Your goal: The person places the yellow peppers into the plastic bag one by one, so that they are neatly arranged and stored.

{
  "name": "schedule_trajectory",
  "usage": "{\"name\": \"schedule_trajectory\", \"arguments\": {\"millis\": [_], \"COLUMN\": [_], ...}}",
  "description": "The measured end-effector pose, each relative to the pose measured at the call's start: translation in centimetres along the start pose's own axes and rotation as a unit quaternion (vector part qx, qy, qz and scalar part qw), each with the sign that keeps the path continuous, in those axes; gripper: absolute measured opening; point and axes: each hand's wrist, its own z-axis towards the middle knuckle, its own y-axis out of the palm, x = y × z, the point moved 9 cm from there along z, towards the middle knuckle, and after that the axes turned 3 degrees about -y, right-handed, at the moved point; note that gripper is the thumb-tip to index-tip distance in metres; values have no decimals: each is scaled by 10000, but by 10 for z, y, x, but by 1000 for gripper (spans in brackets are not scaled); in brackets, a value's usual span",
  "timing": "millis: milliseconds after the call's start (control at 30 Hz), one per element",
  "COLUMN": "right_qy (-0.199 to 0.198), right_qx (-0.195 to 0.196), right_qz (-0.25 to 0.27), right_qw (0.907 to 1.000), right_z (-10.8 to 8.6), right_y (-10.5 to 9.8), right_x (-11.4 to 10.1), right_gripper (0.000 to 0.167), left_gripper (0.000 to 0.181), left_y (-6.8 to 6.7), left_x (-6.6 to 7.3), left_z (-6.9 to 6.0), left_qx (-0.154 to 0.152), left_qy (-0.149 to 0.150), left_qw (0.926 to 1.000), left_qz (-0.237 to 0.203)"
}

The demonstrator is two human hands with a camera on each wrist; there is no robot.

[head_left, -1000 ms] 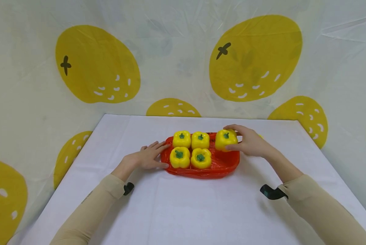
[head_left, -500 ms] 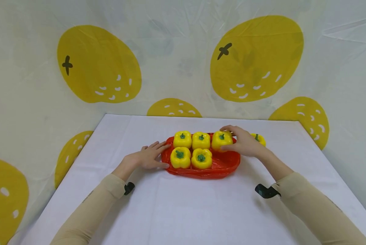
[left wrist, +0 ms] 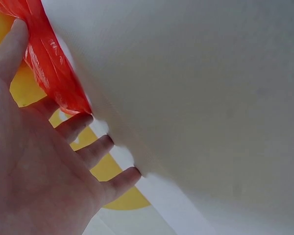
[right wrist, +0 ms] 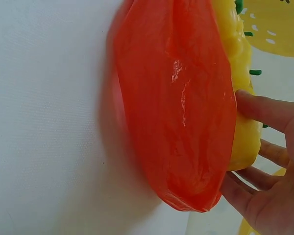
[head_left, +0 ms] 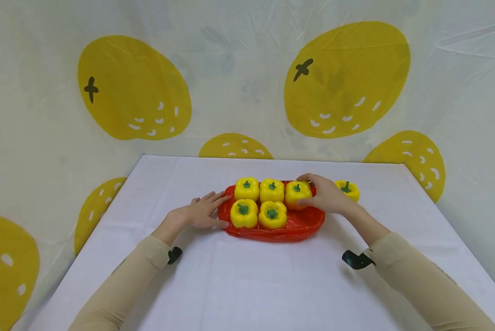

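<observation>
A red tray (head_left: 268, 235), wrapped in shiny red plastic, sits on the white table with several yellow bell peppers in two rows. My left hand (head_left: 201, 214) touches the tray's left end, its fingers straight and spread; in the left wrist view its thumb lies against the red plastic (left wrist: 51, 56). With thumb and fingers my right hand (head_left: 328, 196) grips a yellow bell pepper (head_left: 297, 193) at the right end of the back row, next to another pepper (head_left: 272, 189). In the right wrist view the tray's wall (right wrist: 181, 107) hides the lower part of the held pepper (right wrist: 245, 147).
One more yellow bell pepper (head_left: 348, 190) lies on the table (head_left: 231, 285), right of the tray and behind my right hand. A cloth wall (head_left: 239, 92) printed with large yellow fruit stands behind the table.
My right hand has moved left and down with the bell pepper, bringing it beside the others in the back row. The loose pepper has come into view behind that hand. My left hand stays put.
</observation>
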Motion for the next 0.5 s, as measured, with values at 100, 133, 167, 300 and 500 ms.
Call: {"name": "schedule_trajectory", "arguments": {"millis": [100, 133, 167, 300, 500], "right_qy": [-31, -39, -48, -67, -22], "right_qx": [26, 32, 32, 37, 54], "right_qz": [-26, -24, -30, -33, 47], "right_qw": [10000, 10000, 10000, 10000, 10000], "right_z": [1, 0, 0, -1, -4], "right_y": [1, 1, 1, 0, -5], "right_x": [0, 0, 0, -1, 0], "right_gripper": [69, 70, 72, 74, 70], "left_gripper": [96, 96, 96, 96, 96], "left_y": [0, 0, 0, 0, 0], "left_x": [0, 0, 0, 0, -1], "left_z": [0, 0, 0, -1, 1], "left_qx": [-4, -5, -2, 3, 7], "left_qy": [2, 3, 0, -10, -22], "left_qw": [10000, 10000, 10000, 10000, 10000], "left_qz": [-11, -15, -15, -20, 7]}}
